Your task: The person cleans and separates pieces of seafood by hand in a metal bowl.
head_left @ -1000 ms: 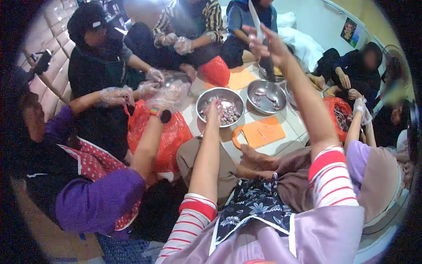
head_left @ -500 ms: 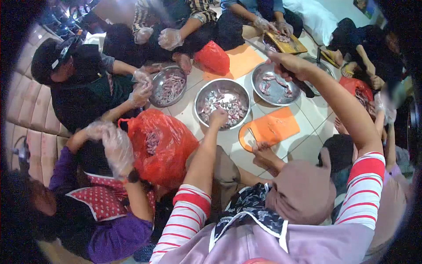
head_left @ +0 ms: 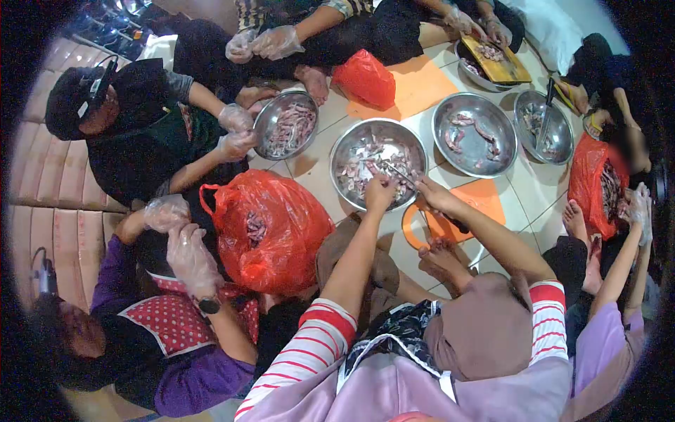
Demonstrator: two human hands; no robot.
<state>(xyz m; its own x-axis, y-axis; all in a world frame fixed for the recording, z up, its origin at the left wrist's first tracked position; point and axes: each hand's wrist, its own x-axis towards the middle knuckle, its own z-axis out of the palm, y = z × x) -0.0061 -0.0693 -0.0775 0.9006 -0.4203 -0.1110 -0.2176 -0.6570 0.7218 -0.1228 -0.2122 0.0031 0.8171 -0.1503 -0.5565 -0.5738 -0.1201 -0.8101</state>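
My left hand [head_left: 380,193] is closed at the near rim of the centre steel bowl [head_left: 337,179], pinching something I cannot make out. Chopped pale and pinkish pieces [head_left: 365,163] lie in that bowl. My right hand [head_left: 440,197] is wrapped round the dark handle of a knife [head_left: 401,171], whose blade points up and left over the bowl, close to my left hand. An orange cutting board [head_left: 482,204] lies on the floor just beyond my right hand, partly hidden by my forearm.
A red bag [head_left: 271,235] stands left, beside a co-worker's gloved hand [head_left: 191,260]. Other steel bowls [head_left: 474,158] hold pinkish strips. Another red bag [head_left: 590,176] is at the right. Farther back, gloved hands work over a yellow board [head_left: 517,70]. A bare foot [head_left: 446,261] is near the orange board.
My right hand has brought the knife down from the raised position at the right to the centre bowl, beside my left hand. The view has shifted, so the bowls appear farther right.
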